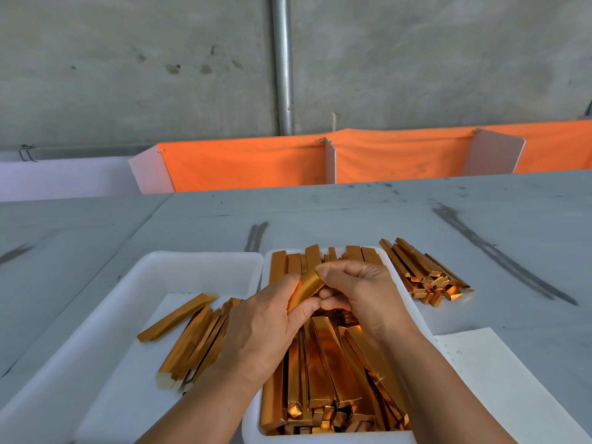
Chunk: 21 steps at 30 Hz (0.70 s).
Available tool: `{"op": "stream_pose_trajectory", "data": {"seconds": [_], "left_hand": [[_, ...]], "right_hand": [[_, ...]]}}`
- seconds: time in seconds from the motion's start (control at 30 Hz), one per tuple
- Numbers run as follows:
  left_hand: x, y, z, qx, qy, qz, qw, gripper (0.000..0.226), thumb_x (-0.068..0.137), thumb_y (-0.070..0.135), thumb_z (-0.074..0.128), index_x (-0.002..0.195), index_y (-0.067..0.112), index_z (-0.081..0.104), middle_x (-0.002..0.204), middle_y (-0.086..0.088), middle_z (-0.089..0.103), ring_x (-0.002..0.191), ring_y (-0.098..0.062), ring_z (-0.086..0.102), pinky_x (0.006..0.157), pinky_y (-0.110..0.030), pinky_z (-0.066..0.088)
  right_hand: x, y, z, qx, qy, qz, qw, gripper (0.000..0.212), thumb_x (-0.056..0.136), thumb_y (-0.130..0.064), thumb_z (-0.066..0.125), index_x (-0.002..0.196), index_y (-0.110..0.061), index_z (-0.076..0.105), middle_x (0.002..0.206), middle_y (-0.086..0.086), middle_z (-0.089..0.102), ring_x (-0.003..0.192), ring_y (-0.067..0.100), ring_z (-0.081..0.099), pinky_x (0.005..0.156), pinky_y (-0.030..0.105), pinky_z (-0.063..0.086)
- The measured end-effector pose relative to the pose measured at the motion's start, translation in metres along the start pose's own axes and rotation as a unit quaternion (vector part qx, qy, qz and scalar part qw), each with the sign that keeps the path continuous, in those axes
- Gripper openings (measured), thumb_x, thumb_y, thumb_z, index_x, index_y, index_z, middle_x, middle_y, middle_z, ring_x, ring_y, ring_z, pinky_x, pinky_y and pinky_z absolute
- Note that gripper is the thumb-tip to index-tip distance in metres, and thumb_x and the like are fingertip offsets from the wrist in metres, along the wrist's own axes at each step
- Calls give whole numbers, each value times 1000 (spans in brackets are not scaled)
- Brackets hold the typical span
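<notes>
A gold foil sleeve [306, 288] was held just above the far part of the right tray [320, 439], which was packed with similar sleeves. Its near side was gripped by the curled fingers and thumb of the left hand [266, 328], and its far end was pinched by the fingertips of the right hand [358, 296]. To close the end well, the sleeve would best be steadied by the left hand and the flaps pressed in squarely, so that the thin foil was not creased. A few sleeves lay in the left tray [134, 315], and another pile [426, 277] lay on the table [352, 213] to the right.
</notes>
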State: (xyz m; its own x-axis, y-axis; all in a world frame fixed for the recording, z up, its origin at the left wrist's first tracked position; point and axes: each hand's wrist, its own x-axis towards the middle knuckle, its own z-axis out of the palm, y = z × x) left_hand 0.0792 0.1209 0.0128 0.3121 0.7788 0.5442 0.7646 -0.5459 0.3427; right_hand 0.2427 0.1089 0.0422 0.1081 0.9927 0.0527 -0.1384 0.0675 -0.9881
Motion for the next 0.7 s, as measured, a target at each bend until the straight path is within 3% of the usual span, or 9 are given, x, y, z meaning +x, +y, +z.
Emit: {"op": "stream_pose_trajectory", "data": {"seconds": [0.13, 0.37, 0.53, 0.7], "left_hand": [[0, 0, 0, 4, -2, -6, 1000, 51, 87, 68, 35, 117, 33, 53, 69, 20, 44, 58, 1, 48, 50, -8, 28], [1, 1, -1, 6, -4, -21, 1000, 52, 87, 67, 37, 119, 29, 52, 66, 18, 42, 59, -5, 50, 52, -10, 31], [1, 2, -2, -9, 10, -26, 1000, 55, 85, 69, 32, 117, 29, 53, 67, 17, 45, 63, -5, 54, 54, -12, 39], [2, 3, -4, 1, 28, -34, 999, 57, 85, 69, 30, 112, 25, 54, 64, 16, 45, 55, -4, 51, 49, -12, 36]], "right_hand": [[0, -1, -1, 17, -15, 10, 1000, 29, 93, -4, 62, 80, -21, 81, 68, 14, 71, 54, 19, 68, 56, 20, 56], [0, 1, 1, 30, -25, 6, 999, 18, 90, -8, 68, 86, -20, 81, 73, 13, 73, 60, 17, 71, 58, 17, 55], [-2, 2, 1, -5, -45, -33, 998, 19, 92, -14, 65, 92, -25, 81, 80, 18, 73, 64, 18, 69, 67, 19, 56], [-3, 6, 5, -38, -56, -47, 997, 21, 91, -12, 68, 102, -26, 78, 85, 10, 76, 76, 17, 69, 70, 22, 57]]}}
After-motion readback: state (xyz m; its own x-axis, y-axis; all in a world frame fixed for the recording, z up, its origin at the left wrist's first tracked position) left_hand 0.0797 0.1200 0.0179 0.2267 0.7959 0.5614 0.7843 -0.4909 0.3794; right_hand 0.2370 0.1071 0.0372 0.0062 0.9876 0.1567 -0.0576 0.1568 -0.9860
